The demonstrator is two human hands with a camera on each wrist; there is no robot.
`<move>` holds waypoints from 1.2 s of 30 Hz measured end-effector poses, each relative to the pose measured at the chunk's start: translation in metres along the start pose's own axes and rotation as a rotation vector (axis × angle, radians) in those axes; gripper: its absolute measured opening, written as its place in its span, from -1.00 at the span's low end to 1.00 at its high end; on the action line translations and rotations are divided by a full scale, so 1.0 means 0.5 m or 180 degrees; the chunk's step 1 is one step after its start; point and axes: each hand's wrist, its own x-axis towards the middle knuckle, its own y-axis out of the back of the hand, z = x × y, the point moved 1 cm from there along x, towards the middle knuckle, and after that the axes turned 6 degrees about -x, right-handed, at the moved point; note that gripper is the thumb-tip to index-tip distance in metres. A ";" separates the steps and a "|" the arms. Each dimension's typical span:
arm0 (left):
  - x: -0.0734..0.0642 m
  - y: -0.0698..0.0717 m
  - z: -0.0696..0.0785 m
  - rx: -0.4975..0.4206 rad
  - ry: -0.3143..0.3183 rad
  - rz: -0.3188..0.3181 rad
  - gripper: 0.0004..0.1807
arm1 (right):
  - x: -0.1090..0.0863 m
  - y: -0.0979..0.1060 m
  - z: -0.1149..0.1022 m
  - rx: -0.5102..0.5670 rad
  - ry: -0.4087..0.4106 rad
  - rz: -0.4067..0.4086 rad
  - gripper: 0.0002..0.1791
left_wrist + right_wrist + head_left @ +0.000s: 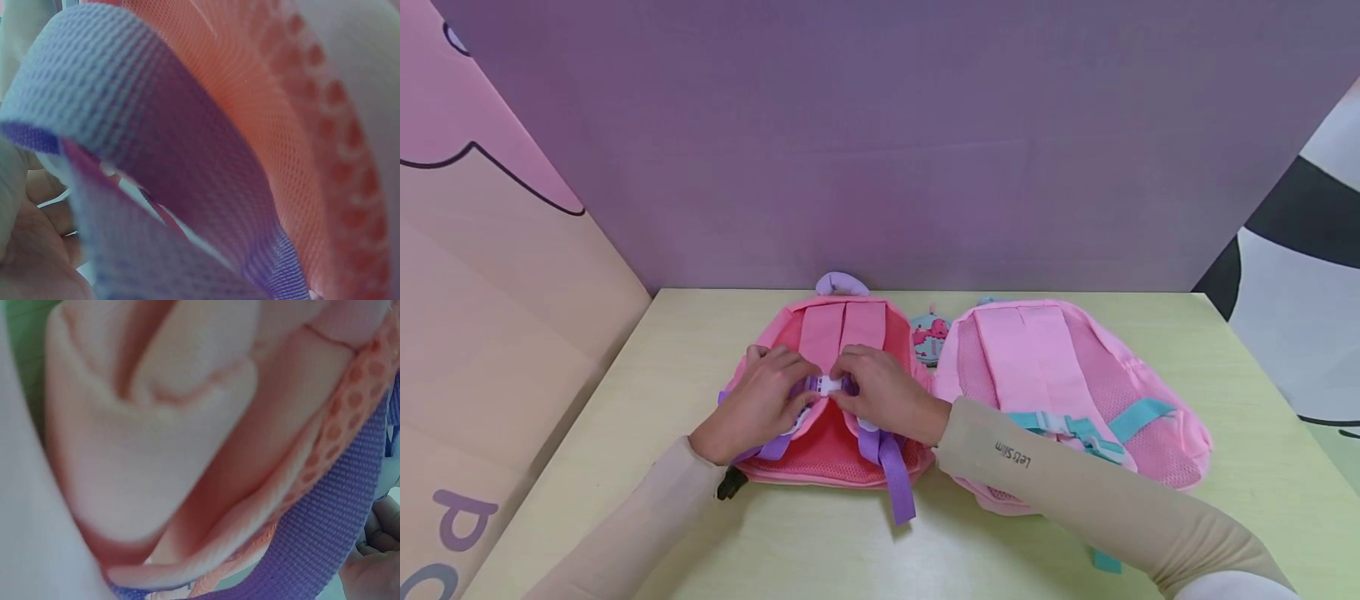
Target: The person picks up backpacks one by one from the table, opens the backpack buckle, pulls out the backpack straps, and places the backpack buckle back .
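A coral-pink backpack (872, 462) lies with its padded straps and mesh back facing up. Over its middle, my left hand (758, 402) and right hand (886, 393) meet at a white chest-strap buckle (829, 385). The left fingers and thumb pinch the buckle's left end; those of the right pinch its right end. A purple webbing strap (897, 479) hangs past the bag's lower edge. In the left wrist view, a loop of purple webbing (137, 106) hides part of the left hand (44, 256). Purple webbing (319, 519) also crosses the right wrist view.
A light-pink backpack (1030, 358) with teal straps (1142, 417) lies to the right, partly under my right forearm. A small teal pouch with a pink print (929, 337) sits between the bags. A purple panel (925, 167) stands behind the pale wooden table (797, 550).
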 end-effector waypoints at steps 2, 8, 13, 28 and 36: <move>0.001 -0.001 0.000 0.0022 -0.0029 0.0008 -0.63 | 0.000 0.001 0.000 -0.0009 0.0013 0.0005 -0.71; 0.000 -0.001 0.001 0.0036 -0.0061 0.0050 -0.62 | -0.002 0.001 0.001 0.0007 0.0012 -0.0015 -0.71; 0.000 -0.002 0.002 0.0006 -0.0069 0.0050 -0.66 | -0.004 0.001 0.002 0.0042 -0.0019 -0.0021 -0.71; 0.000 -0.001 0.001 -0.0003 0.0034 -0.0014 -0.58 | -0.006 0.003 -0.001 0.0096 -0.0078 -0.0041 -0.70; 0.000 0.000 0.000 0.0016 0.0045 -0.0020 -0.57 | -0.005 0.003 0.001 0.0110 -0.0021 0.0011 -0.73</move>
